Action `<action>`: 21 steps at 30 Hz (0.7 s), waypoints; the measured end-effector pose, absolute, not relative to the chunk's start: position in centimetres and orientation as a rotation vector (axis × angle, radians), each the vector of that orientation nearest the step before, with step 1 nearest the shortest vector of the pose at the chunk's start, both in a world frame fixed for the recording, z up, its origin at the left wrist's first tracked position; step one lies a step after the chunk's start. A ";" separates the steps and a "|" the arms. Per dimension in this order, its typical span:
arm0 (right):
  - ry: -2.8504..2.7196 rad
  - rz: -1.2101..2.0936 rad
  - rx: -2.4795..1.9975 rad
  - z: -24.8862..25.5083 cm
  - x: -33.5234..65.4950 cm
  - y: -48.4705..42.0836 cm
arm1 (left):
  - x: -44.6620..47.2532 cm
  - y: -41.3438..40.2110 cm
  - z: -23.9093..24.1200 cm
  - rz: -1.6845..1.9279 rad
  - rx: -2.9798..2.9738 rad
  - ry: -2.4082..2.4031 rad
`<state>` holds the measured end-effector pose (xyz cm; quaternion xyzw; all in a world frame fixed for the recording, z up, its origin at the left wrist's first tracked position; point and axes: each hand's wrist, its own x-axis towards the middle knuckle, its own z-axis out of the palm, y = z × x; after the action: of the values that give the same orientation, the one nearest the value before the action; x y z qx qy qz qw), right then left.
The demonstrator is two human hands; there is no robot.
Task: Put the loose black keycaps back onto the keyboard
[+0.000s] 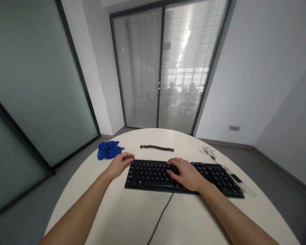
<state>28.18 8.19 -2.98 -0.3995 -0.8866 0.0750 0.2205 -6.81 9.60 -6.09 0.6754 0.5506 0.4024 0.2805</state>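
A black keyboard (150,174) lies on the round cream table, its dark cable trailing toward me from the front edge. My left hand (119,164) grips the keyboard's far left corner, fingers and thumb at the edge. Over the middle of the keys rests my right hand (185,172), thumb and index finger spread apart; its other fingers are partly hidden, and I see nothing held in it. Beyond the keyboard, several small black keycaps (156,147) form a slightly curved row.
A crumpled blue cloth (109,149) lies at the table's left. Toward the right edge are a small white item (208,150) and a thin pale cord with a dark piece (236,178). Glass doors with blinds (165,75) stand behind the table (117,217).
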 end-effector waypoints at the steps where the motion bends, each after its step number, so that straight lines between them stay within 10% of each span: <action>1: -2.450 0.209 -1.102 -3.0 28.2 8.2 | -6.8 9.6 -6.0 1.077 1.816 1.468; 21: -2.442 0.223 -1.099 -3.2 28.3 8.2 | -7.7 9.6 -5.1 0.939 2.271 1.281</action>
<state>28.27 8.23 -3.20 -0.3986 -0.8853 0.0807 0.2253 -7.69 9.56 -5.09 0.8053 0.4545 0.3331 0.1841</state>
